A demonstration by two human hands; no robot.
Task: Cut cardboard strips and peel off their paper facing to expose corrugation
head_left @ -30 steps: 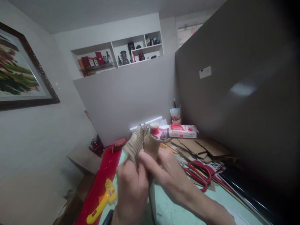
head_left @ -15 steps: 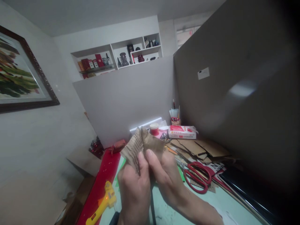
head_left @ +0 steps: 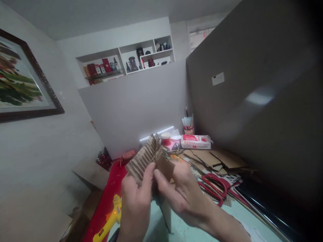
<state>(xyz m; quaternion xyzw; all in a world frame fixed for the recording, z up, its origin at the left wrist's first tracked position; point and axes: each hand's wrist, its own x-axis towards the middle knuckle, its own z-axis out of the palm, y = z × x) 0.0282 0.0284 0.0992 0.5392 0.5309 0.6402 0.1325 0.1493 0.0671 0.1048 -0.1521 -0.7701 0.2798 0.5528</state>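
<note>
Both hands grip a piece of corrugated cardboard [head_left: 142, 160] held up over the table, its ridged side showing on the left and a smoother brown face on the right. My left hand [head_left: 137, 198] is closed on the ridged part, thumb pressed near the middle fold. On the right part, my right hand [head_left: 180, 190] is closed too, its thumb close to the left one. Fingers behind the cardboard are hidden. Below the hands a thin dark-edged flat piece [head_left: 165, 213] shows partly. A yellow glue gun [head_left: 111, 218] lies left of my left hand.
Red-handled scissors [head_left: 214, 186] lie right of my hands, by flat cardboard scraps [head_left: 209, 159]. Behind stand a red tub with a white lid [head_left: 166, 138], a tissue pack [head_left: 196, 142] and a pen holder [head_left: 188, 129]. A shiny black object [head_left: 267, 208] lies at the right edge.
The cardboard has turned and its right part has folded inward, so the ridged side shows more plainly. Both hands have shifted slightly; the left one moved a little left.
</note>
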